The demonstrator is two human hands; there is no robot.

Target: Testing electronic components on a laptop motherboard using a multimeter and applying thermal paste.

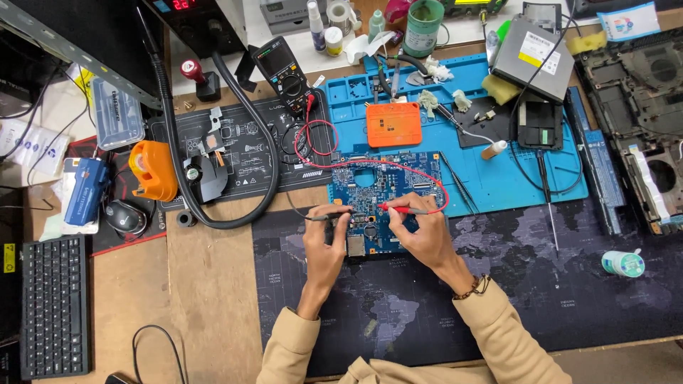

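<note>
A black probe (324, 215) is pinched in the left hand (326, 245) and a red probe (405, 209) in the right hand (420, 231), both tips pressed to the blue circuit board (384, 186) lying between dark mat and blue mat (498, 178). Testing appears to be in hand; steady tips would be needed for another contact. Farther left, a multimeter (284, 71) is wired in. At the far edge, the contents of a green tub (425, 27) cannot be made out.

Blue circuit board (377, 186): lower edge covered by both hands; component detail too small to tell.
Left hand (325, 245), right hand (421, 231): fingertips on the probes hidden from above.
Opened laptop chassis (644, 92): cut off by the right edge.
Black keyboard (53, 306): cut off at the bottom left.
Power supply (192, 18): cut off by the top edge.
</note>
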